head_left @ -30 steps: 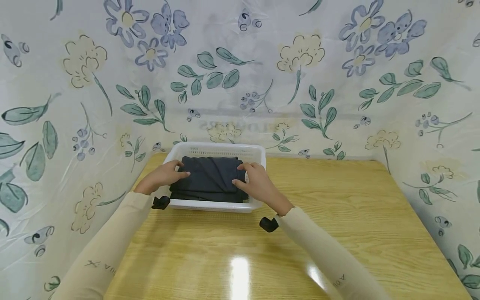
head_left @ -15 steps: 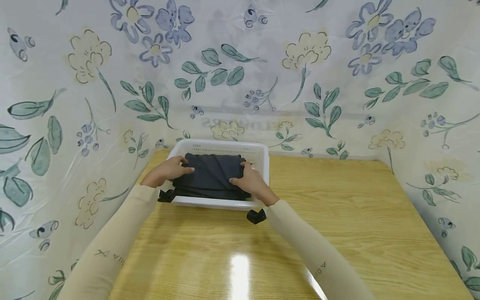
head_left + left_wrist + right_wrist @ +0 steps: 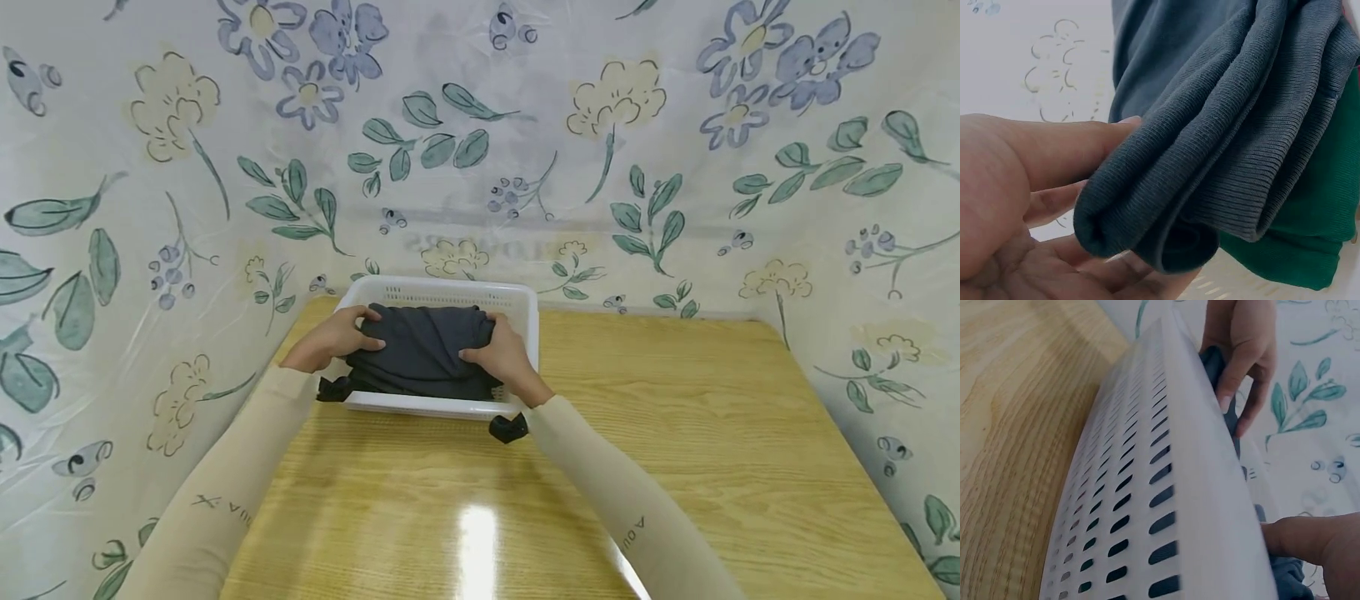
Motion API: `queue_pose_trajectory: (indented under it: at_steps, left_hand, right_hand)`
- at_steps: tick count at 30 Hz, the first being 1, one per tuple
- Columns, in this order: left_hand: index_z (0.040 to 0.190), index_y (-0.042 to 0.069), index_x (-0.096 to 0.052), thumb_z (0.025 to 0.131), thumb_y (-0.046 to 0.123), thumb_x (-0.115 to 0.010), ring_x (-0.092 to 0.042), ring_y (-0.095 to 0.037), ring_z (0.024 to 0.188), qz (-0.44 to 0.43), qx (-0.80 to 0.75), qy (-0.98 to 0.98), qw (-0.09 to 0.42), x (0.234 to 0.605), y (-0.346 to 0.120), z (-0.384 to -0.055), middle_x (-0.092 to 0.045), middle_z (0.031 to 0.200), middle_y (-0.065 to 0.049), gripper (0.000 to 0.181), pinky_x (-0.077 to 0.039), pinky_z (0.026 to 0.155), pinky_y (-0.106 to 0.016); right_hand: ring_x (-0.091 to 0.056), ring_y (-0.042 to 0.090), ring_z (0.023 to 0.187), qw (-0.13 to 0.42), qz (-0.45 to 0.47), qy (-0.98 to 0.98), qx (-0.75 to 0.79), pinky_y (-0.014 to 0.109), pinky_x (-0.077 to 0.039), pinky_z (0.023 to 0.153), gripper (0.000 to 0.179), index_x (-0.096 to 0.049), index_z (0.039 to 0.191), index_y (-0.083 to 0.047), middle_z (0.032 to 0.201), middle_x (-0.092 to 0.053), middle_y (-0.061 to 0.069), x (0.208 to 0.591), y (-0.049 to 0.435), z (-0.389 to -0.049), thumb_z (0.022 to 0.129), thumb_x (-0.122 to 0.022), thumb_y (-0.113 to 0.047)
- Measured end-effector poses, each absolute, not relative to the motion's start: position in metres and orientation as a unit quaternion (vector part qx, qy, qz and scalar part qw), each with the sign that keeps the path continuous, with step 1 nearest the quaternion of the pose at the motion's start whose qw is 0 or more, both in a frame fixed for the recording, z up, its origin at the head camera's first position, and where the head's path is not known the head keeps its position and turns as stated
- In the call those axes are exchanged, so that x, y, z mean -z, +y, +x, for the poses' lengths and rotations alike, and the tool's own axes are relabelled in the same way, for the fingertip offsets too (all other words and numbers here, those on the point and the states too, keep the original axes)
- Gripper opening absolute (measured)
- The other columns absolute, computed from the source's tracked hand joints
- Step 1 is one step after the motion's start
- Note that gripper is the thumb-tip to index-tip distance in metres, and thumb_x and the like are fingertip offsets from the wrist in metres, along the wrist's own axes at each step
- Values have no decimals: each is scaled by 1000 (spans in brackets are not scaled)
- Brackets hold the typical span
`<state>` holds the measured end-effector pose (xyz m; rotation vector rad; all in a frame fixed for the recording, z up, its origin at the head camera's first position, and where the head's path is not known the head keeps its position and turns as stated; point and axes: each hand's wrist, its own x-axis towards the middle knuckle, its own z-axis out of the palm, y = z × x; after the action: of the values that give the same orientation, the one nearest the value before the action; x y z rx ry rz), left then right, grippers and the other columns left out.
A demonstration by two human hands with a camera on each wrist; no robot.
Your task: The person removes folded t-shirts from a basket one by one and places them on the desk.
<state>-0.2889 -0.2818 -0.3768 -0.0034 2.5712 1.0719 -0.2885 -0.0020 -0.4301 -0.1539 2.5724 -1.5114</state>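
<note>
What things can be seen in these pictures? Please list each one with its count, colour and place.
basket: 1, white, slotted plastic, at the far left of the table.
dark cloth: 1, dark grey, folded, in the basket.
green cloth: 1, green, under the dark cloth, seen from the left wrist.
table: 1, light wood, glossy.
sheet: 1, white with blue and yellow flowers and green leaves, behind and beside the table.
sleeves: 2, cream, on both arms.
left hand: 1, grips the left edge of the dark cloth.
right hand: 1, grips its right edge.
</note>
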Motion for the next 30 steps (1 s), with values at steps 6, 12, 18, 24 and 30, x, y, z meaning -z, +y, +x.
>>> queue_pose_trajectory:
  at_steps: [6,12,18,24,30]
  left_hand:
    - [145,-7,-47,101,11,-67,-40,-49,133,9,-371,917,143,373,-280,-285,-32,152,-35,52,-38,107,-59]
    - [145,-8,-47,103,16,-65,-29,-50,143,18,-379,912,155,370,-276,-286,-24,158,-34,52,-32,113,-61]
    - [149,-8,-40,105,23,-60,-35,-47,138,13,-339,918,206,372,-277,-285,-26,157,-34,57,-36,110,-58]
    - [148,-7,-43,104,14,-61,-42,-45,130,12,-350,913,210,373,-279,-285,-29,155,-33,52,-47,99,-51]
    - [146,-2,-48,102,9,-64,-35,-46,139,9,-401,896,191,371,-281,-289,-23,158,-30,48,-38,108,-55]
  right_hand:
    - [-42,37,143,96,-52,855,508,50,-41,111,77,-37,157,-11,158,-41,19,431,-3,-290,93,-78,-21]
    - [-42,38,143,96,-54,852,511,51,-41,111,77,-38,156,-14,156,-42,21,433,-3,-290,92,-79,-21]
    - [-52,36,131,65,-84,851,514,50,-47,104,73,-44,153,-18,152,-48,17,435,-2,-288,90,-82,-17]
    - [-53,35,131,37,-134,863,486,49,-47,104,71,-45,152,-18,151,-50,17,427,-5,-286,91,-81,-19]
    - [-45,36,141,77,-135,854,497,51,-41,111,67,-45,154,-22,157,-44,14,425,-3,-289,94,-76,-17]
